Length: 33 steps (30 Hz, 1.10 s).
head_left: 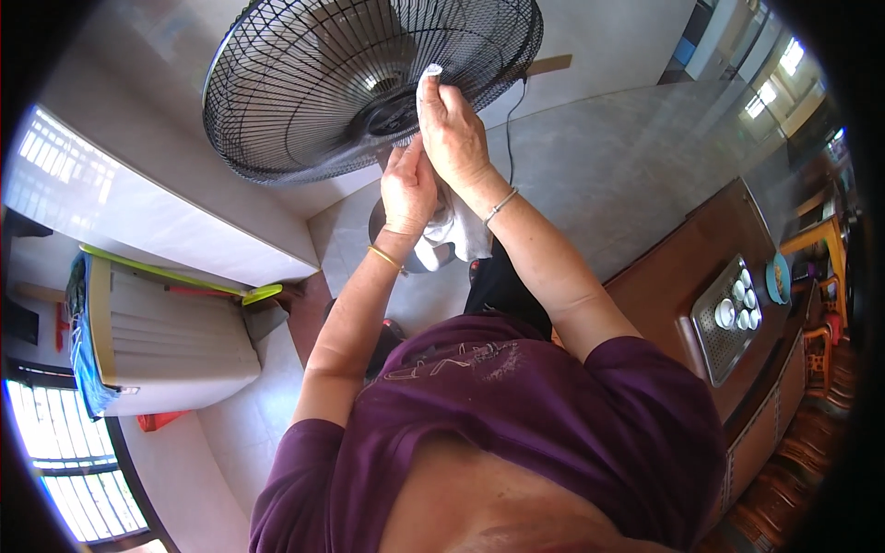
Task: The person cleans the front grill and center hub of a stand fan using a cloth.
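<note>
Head view: right hand [454, 134] seemingly clamps a white cloth [468, 230] with curled fingers; left hand [410, 192], grip unclear, apparently steadies the fan [392, 115] from its near side.

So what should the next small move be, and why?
Probably lift the hanging part of the white cloth up to the fan, near its hub: the right hand and left hand are both raised close by, yet much of the cloth dangles below them and the hub.

White cups [725, 314] on metal tray [718, 354], brown table [656, 263], barred window [69, 442]
</note>
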Each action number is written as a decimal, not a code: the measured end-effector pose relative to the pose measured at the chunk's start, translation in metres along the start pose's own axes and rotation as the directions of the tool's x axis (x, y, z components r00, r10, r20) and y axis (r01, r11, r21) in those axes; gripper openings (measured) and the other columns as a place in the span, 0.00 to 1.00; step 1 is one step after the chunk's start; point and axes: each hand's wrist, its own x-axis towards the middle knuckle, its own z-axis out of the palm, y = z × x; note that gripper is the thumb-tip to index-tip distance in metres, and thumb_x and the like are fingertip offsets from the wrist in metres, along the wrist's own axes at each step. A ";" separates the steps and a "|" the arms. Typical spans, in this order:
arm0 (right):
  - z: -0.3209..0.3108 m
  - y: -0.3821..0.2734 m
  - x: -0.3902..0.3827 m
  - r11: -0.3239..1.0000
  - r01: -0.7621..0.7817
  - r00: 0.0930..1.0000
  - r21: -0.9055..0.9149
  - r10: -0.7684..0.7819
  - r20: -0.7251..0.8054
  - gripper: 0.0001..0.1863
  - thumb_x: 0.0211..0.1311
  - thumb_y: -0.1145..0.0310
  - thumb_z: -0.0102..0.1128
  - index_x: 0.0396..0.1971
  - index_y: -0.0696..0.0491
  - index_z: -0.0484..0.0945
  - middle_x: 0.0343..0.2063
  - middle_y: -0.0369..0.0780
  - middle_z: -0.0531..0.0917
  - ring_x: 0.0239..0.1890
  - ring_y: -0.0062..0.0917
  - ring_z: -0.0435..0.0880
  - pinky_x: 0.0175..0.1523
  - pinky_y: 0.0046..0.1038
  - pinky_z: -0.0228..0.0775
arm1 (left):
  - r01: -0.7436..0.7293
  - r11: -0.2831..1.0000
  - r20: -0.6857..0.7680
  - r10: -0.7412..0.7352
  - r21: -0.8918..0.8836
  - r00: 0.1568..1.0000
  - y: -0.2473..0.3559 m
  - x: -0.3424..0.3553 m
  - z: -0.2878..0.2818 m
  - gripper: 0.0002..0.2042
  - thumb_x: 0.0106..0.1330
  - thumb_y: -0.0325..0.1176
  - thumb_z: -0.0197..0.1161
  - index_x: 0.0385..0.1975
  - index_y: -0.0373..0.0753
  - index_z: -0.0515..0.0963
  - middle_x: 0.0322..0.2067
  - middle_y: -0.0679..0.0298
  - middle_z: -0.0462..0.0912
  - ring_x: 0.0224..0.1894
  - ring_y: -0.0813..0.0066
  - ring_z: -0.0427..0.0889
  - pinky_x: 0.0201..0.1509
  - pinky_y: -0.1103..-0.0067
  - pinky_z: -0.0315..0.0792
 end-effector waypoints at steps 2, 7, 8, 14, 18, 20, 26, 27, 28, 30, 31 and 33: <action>-0.001 -0.003 -0.001 1.000 -0.020 0.999 0.001 0.020 0.050 0.28 0.56 0.75 0.55 0.58 0.61 0.61 0.31 0.42 0.72 0.29 0.31 0.77 0.31 0.28 0.76 | 0.019 1.000 0.001 -0.019 -0.014 1.000 -0.003 -0.003 0.000 0.14 0.61 0.22 0.52 0.47 0.36 0.77 0.30 0.51 0.78 0.32 0.57 0.80 0.40 0.71 0.74; 0.000 -0.002 -0.002 0.999 -0.036 0.997 0.019 0.034 0.068 0.25 0.57 0.76 0.51 0.56 0.63 0.63 0.32 0.43 0.72 0.30 0.32 0.78 0.32 0.28 0.76 | 0.008 1.000 -0.015 -0.008 0.006 1.000 -0.004 -0.006 -0.003 0.14 0.60 0.24 0.53 0.46 0.37 0.77 0.27 0.53 0.76 0.28 0.57 0.78 0.36 0.69 0.74; 0.000 -0.002 -0.002 0.998 -0.052 0.996 0.022 0.050 0.073 0.24 0.57 0.75 0.51 0.55 0.63 0.64 0.31 0.44 0.72 0.28 0.33 0.78 0.32 0.29 0.76 | 0.008 1.000 -0.016 -0.007 0.008 1.000 -0.003 -0.006 -0.003 0.14 0.60 0.24 0.53 0.46 0.37 0.77 0.27 0.53 0.76 0.28 0.57 0.78 0.36 0.69 0.74; -0.012 -0.014 -0.001 0.899 -0.189 0.978 0.394 0.207 -0.003 0.18 0.53 0.81 0.59 0.47 0.58 0.75 0.23 0.38 0.72 0.21 0.25 0.74 0.28 0.26 0.70 | 0.005 1.000 -0.048 -0.005 -0.006 0.999 0.000 -0.013 -0.013 0.13 0.59 0.23 0.53 0.44 0.35 0.78 0.26 0.53 0.76 0.27 0.57 0.77 0.35 0.70 0.73; -0.033 -0.017 0.019 0.912 -0.017 0.957 0.411 0.133 -0.256 0.20 0.52 0.82 0.59 0.48 0.59 0.75 0.27 0.39 0.75 0.24 0.26 0.75 0.32 0.27 0.72 | -0.080 0.996 -0.137 0.073 -0.046 0.988 0.030 0.003 -0.030 0.14 0.58 0.20 0.53 0.44 0.35 0.78 0.24 0.55 0.74 0.25 0.62 0.76 0.32 0.73 0.71; -0.029 -0.013 0.033 0.936 -0.005 0.964 0.351 0.098 -0.247 0.20 0.52 0.82 0.59 0.48 0.59 0.75 0.28 0.40 0.76 0.26 0.28 0.76 0.33 0.28 0.73 | -0.111 0.990 -0.181 0.094 -0.086 0.979 0.042 0.015 -0.036 0.15 0.58 0.20 0.53 0.45 0.35 0.78 0.24 0.56 0.74 0.24 0.65 0.75 0.31 0.74 0.71; -0.004 -0.015 0.015 0.913 -0.024 0.975 0.408 0.110 -0.191 0.24 0.52 0.82 0.59 0.52 0.57 0.72 0.32 0.44 0.78 0.32 0.33 0.79 0.36 0.29 0.74 | -0.105 0.981 -0.136 0.083 -0.161 0.987 0.033 0.012 -0.028 0.14 0.59 0.20 0.53 0.45 0.32 0.77 0.27 0.53 0.77 0.26 0.62 0.77 0.35 0.74 0.73; -0.001 -0.014 -0.001 0.899 -0.075 0.981 0.432 0.145 -0.132 0.23 0.53 0.82 0.58 0.52 0.57 0.72 0.33 0.44 0.79 0.32 0.32 0.79 0.37 0.29 0.74 | -0.063 0.984 -0.098 0.047 -0.167 0.994 0.024 0.002 -0.027 0.14 0.59 0.20 0.53 0.44 0.32 0.77 0.26 0.53 0.77 0.27 0.61 0.78 0.35 0.74 0.73; -0.001 -0.011 -0.021 0.885 -0.133 0.981 0.447 0.183 -0.071 0.23 0.53 0.83 0.57 0.52 0.57 0.71 0.34 0.44 0.79 0.33 0.32 0.80 0.37 0.29 0.74 | -0.019 0.984 -0.052 0.010 -0.177 0.999 0.023 -0.007 -0.027 0.13 0.59 0.21 0.53 0.43 0.32 0.77 0.26 0.52 0.78 0.28 0.61 0.79 0.35 0.73 0.73; 0.001 -0.004 -0.049 0.858 -0.195 0.954 0.475 0.279 -0.112 0.23 0.52 0.83 0.54 0.51 0.58 0.71 0.26 0.42 0.77 0.25 0.28 0.75 0.34 0.24 0.71 | 0.068 0.971 0.059 -0.056 -0.230 0.997 0.022 -0.028 -0.024 0.10 0.59 0.22 0.54 0.38 0.32 0.79 0.26 0.52 0.78 0.29 0.60 0.80 0.36 0.74 0.73; -0.002 -0.001 -0.064 0.753 -0.396 0.902 0.525 0.426 0.069 0.23 0.52 0.82 0.53 0.51 0.59 0.71 0.25 0.41 0.76 0.26 0.24 0.74 0.34 0.23 0.70 | 0.104 0.970 0.112 -0.081 -0.221 0.990 0.019 -0.036 -0.020 0.10 0.59 0.23 0.54 0.37 0.32 0.79 0.26 0.52 0.78 0.29 0.60 0.80 0.36 0.74 0.73; -0.009 0.006 -0.081 0.494 -0.633 0.758 0.596 0.554 0.346 0.23 0.54 0.81 0.52 0.53 0.61 0.69 0.26 0.37 0.75 0.28 0.17 0.71 0.36 0.20 0.68 | 0.200 0.949 0.173 -0.160 -0.245 0.972 0.015 -0.045 -0.016 0.09 0.58 0.23 0.54 0.36 0.33 0.80 0.26 0.53 0.79 0.29 0.60 0.80 0.36 0.74 0.73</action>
